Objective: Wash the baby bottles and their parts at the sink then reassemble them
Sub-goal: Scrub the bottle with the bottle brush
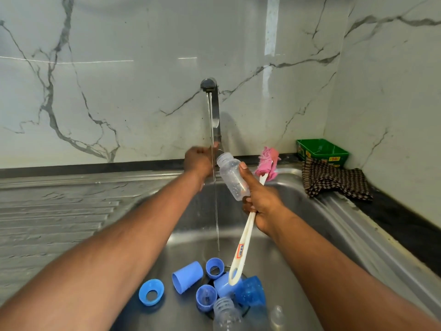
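My right hand grips a clear baby bottle together with the white handle of a bottle brush; the brush's pink head sticks up behind the hand. The bottle's open mouth tilts up and left, close to the water stream. My left hand is curled at the base of the tap, by its lever. Water runs from the spout. On the sink floor lie several blue caps and collars, another clear bottle and a clear teat.
A ribbed steel draining board stretches to the left. At the back right corner a green box stands on the dark counter, with a brown checked cloth draped over the sink's edge. Marble wall panels rise behind and to the right.
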